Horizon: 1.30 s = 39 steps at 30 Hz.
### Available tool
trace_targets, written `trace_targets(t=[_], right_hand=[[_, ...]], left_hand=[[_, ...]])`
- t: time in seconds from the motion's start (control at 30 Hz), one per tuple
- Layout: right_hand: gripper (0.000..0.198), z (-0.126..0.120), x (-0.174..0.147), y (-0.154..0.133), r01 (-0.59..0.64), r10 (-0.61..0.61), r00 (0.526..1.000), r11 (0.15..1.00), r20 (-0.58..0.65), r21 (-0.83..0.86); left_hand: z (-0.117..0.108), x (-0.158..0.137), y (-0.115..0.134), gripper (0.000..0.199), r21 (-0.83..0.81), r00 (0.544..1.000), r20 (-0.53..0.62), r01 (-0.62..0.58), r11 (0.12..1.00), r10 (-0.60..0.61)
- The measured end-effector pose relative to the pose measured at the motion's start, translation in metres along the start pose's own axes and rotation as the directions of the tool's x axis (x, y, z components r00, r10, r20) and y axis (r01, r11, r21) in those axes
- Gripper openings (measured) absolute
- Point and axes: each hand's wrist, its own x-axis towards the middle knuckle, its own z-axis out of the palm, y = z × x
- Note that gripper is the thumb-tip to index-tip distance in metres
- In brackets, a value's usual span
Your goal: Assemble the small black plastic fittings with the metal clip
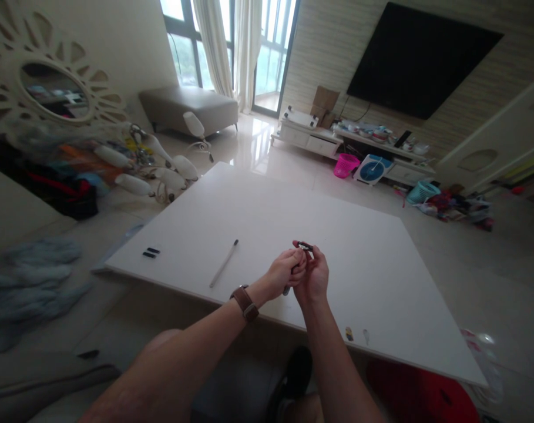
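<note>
My left hand (289, 265), with a brown-strapped watch at its wrist, is closed over the table's near half. A dark, rounded end (286, 290) pokes out below its fist; the rest of that item is hidden by the fingers. Pressed close beside it, my right hand (316, 273) is curled, its thumb and fingers pinching a small dark metallic piece (305, 246) with a shiny edge. Whether both hands hold one item or two, I cannot tell. A thin grey stick with a black tip (224, 264) lies left of the hands on the white table (267, 205).
Two small black bars (150, 253) lie at the table's left. Near its front edge are a small yellow-and-dark figure (349, 333) and a small pale, clear piece (366, 336). A multi-lamp chandelier (165, 170) stands beyond the left edge; a red stool-like object (420, 388) sits below right.
</note>
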Motion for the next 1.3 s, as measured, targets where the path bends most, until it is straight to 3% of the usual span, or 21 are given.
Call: trace_targets(t=[0.17,0.33,0.53,0.73,1.0,1.3], right_hand=[[0.034,-0.001,-0.004,-0.003,-0.014,0.016,1.0,0.998,-0.027,0.059],[0.036,-0.004,-0.003,-0.002,0.018,-0.018,1.0,1.0,0.004,0.012],[0.02,-0.006,-0.003,0.002,0.234,-0.232,0.968,0.972,0.094,-0.009],[0.023,-0.008,-0.003,0.004,0.198,-0.199,0.977,0.98,0.079,0.028],[0.029,-0.011,-0.004,0.006,0.17,-0.173,0.983,0.985,0.07,0.04],[0.022,-0.011,-0.004,0.008,0.174,-0.179,0.98,0.983,0.082,0.06]], left_hand=[[0.0,0.0,-0.004,0.043,0.021,0.999,0.025,-0.03,0.999,0.029],[0.0,0.001,-0.007,0.044,0.019,0.997,0.067,-0.037,0.999,0.035],[-0.001,0.004,-0.005,0.043,-0.025,0.997,0.077,-0.016,1.0,0.018],[0.004,0.002,-0.004,0.042,-0.053,0.998,0.037,-0.05,0.997,0.052],[0.005,0.001,-0.004,0.044,-0.039,0.997,0.065,-0.047,0.998,0.049],[0.006,-0.001,-0.003,0.048,0.005,0.998,0.039,-0.057,0.998,0.057]])
